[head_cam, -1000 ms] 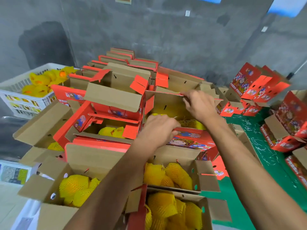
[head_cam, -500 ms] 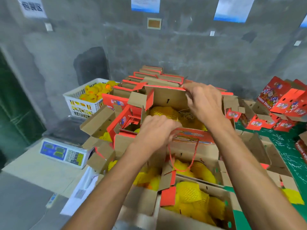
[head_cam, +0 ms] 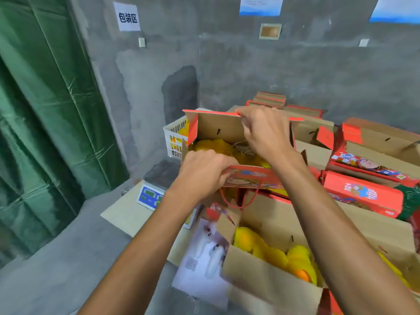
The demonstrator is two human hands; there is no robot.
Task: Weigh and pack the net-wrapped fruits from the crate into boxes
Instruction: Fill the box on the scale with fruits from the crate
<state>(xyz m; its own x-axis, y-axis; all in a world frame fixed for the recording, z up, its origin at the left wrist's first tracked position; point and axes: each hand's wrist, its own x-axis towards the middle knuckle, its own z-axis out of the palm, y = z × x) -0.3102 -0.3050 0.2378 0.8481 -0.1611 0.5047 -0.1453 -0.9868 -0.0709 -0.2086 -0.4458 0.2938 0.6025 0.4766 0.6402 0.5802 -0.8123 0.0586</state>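
While lifted above the stacked cartons, red-printed brown cardboard box [head_cam: 241,153]: long axis left to right, spanning both hands, net-wrapped yellow fruits [head_cam: 213,145] inside, just beneath the fingers. Right hand [head_cam: 266,133]: curled over far upright flap. Left hand [head_cam: 204,172]: pinching near printed wall, slightly nearer. Blue-faced scale [head_cam: 150,196] lower left.

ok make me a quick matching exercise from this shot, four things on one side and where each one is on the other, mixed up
Things:
1. left hand
2. right hand
3. digital scale
4. white crate

Places:
A. behind the held box, by the wall
B. gripping the held box's near printed flap
C. on the far flap's top edge
D. left of the boxes, below the crate

Pairs: 1-B, 2-C, 3-D, 4-A
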